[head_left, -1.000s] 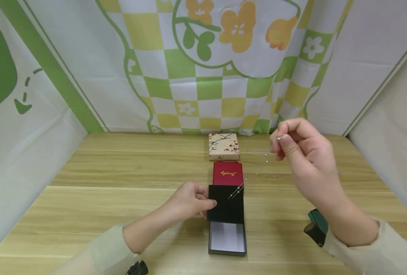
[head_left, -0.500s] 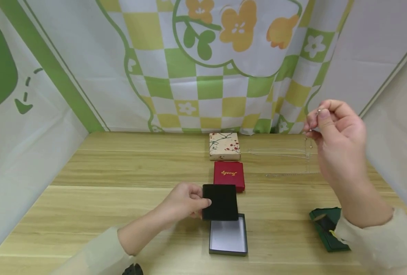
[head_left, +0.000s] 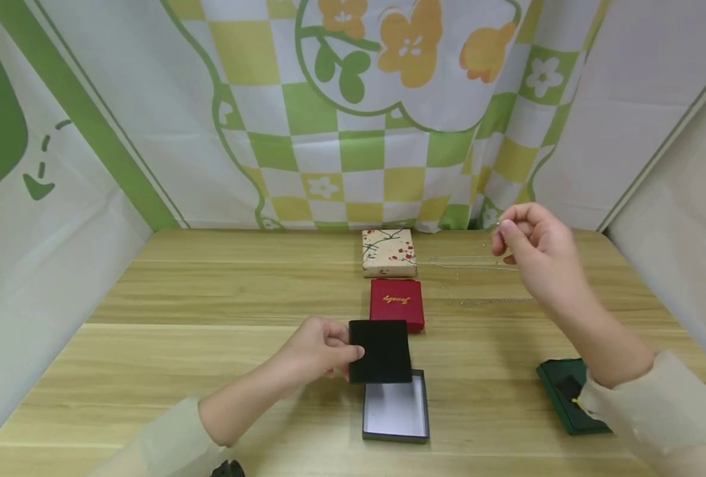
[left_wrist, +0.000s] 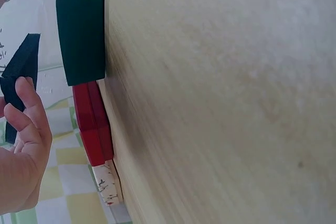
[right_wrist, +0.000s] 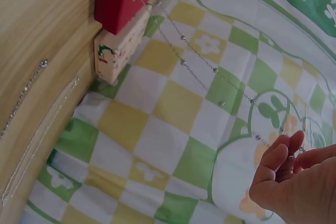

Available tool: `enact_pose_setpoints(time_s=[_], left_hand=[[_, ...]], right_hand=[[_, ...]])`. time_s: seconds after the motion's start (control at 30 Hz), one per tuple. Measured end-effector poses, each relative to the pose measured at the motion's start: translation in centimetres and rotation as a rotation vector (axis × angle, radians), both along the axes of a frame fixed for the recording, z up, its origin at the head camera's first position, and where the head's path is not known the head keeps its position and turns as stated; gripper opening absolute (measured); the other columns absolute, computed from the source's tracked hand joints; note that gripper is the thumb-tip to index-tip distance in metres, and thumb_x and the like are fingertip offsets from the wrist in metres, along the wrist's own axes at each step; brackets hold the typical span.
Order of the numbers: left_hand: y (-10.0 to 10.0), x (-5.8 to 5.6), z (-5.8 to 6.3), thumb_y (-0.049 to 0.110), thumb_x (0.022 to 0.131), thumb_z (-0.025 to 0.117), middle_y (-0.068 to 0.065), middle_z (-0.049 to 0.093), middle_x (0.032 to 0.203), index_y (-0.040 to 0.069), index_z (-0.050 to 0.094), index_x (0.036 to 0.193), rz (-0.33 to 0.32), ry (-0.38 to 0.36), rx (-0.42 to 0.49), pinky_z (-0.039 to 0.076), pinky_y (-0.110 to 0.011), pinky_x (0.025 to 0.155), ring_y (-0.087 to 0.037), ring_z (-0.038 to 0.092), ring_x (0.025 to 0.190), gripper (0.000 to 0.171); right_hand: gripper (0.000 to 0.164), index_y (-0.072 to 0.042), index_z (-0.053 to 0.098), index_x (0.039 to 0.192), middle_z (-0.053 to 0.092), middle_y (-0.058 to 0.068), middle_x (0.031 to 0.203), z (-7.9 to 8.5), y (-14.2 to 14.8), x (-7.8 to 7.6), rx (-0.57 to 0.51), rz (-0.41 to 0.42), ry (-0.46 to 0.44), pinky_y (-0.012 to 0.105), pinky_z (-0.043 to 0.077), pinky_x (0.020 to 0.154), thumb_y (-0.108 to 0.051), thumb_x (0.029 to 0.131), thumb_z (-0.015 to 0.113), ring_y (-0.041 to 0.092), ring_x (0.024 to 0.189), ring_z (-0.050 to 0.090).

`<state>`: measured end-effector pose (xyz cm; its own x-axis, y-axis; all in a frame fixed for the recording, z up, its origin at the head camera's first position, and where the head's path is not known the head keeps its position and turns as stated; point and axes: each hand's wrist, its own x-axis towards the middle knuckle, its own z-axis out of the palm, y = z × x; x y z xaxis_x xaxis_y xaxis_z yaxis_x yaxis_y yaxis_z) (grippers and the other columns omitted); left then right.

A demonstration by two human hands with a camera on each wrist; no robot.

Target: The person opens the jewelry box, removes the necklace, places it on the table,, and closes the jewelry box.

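Observation:
My left hand (head_left: 320,351) pinches the left edge of a flat black pad (head_left: 384,351), its thumb on top. The pad is raised over the back part of an open dark green box (head_left: 396,438) with a pale inside. In the left wrist view the pad (left_wrist: 26,59) looks bent or folded. High on the right, my right hand (head_left: 540,248) pinches one end of a thin silver beaded necklace between thumb and fingers. In the right wrist view the necklace (right_wrist: 182,38) hangs in two strands, apart from the pad.
Behind the pad lie a red jewelry box (head_left: 397,303) and a cream floral box (head_left: 389,253). To their right, thin silver chains (head_left: 472,266) lie on the wooden table (head_left: 210,298). A dark green lid (head_left: 567,397) sits partly behind my right forearm. Patterned cloth (head_left: 383,185) borders the far edge.
The necklace strands in front of the black pad have moved off to the right. My right hand rose rightward, then came back down and left. The pad shifted slightly left.

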<state>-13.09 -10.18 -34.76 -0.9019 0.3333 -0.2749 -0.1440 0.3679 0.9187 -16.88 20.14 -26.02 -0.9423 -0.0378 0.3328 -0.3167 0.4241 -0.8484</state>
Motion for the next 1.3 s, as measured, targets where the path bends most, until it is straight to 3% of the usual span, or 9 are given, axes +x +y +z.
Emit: enact_pose_setpoints(time_s=[0.23, 0.4, 0.57, 0.73, 1.07, 1.3], left_hand=[[-0.2, 0.0, -0.1, 0.010, 0.089, 0.068, 0.003, 0.062, 0.056, 0.009, 0.053, 0.068, 0.002, -0.006, 0.016, 0.042, -0.022, 0.056, -0.012, 0.060, 0.059, 0.025], [-0.2, 0.0, -0.2, 0.012, 0.089, 0.068, 0.003, 0.062, 0.055, 0.010, 0.053, 0.067, -0.014, 0.008, 0.006, 0.043, -0.023, 0.057, -0.013, 0.063, 0.062, 0.028], [-0.2, 0.0, -0.3, 0.013, 0.089, 0.070, 0.002, 0.062, 0.055, 0.009, 0.053, 0.066, -0.016, 0.005, 0.004, 0.043, -0.023, 0.057, -0.014, 0.060, 0.061, 0.029], [-0.2, 0.0, -0.6, 0.012, 0.089, 0.069, 0.003, 0.062, 0.055, 0.010, 0.051, 0.065, -0.029, -0.017, 0.020, 0.042, -0.022, 0.055, -0.014, 0.062, 0.061, 0.030], [-0.3, 0.1, -0.9, 0.015, 0.089, 0.070, 0.003, 0.062, 0.055, 0.010, 0.050, 0.065, -0.055, -0.020, 0.016, 0.042, -0.024, 0.057, -0.013, 0.065, 0.063, 0.032], [-0.3, 0.0, -0.7, 0.015, 0.090, 0.070, 0.003, 0.062, 0.055, 0.010, 0.050, 0.065, -0.068, -0.025, 0.018, 0.043, -0.023, 0.057, -0.014, 0.066, 0.063, 0.032]], right_hand=[[0.022, 0.000, 0.049, 0.108, 0.064, -0.003, 0.074, -1.6, -0.4, 2.0, 0.114, 0.058, -0.048, 0.023, 0.052, 0.068, -0.022, 0.107, 0.043, 0.010, 0.075, 0.062], [0.023, 0.002, 0.047, 0.108, 0.064, -0.001, 0.072, -2.3, 0.1, 3.4, 0.111, 0.095, -0.062, 0.023, 0.052, 0.066, -0.020, 0.107, 0.042, 0.013, 0.071, 0.062], [0.018, -0.001, 0.047, 0.108, 0.067, -0.002, 0.073, -2.5, 0.8, 4.0, 0.108, 0.080, -0.047, 0.026, 0.054, 0.066, -0.019, 0.107, 0.043, 0.012, 0.073, 0.064], [0.017, -0.004, 0.045, 0.110, 0.067, -0.004, 0.075, -3.2, 2.0, 3.3, 0.077, 0.070, -0.154, 0.027, 0.054, 0.067, -0.021, 0.108, 0.041, 0.011, 0.074, 0.063], [0.018, -0.001, 0.040, 0.113, 0.066, -0.013, 0.075, -7.2, 7.1, 0.4, 0.018, 0.017, -0.347, 0.023, 0.055, 0.066, -0.017, 0.108, 0.033, 0.004, 0.071, 0.063], [0.033, 0.011, 0.034, 0.126, 0.066, -0.010, 0.077, -8.4, 10.2, 0.1, 0.053, -0.035, -0.485, 0.019, 0.056, 0.066, -0.017, 0.108, 0.029, 0.003, 0.071, 0.068]])
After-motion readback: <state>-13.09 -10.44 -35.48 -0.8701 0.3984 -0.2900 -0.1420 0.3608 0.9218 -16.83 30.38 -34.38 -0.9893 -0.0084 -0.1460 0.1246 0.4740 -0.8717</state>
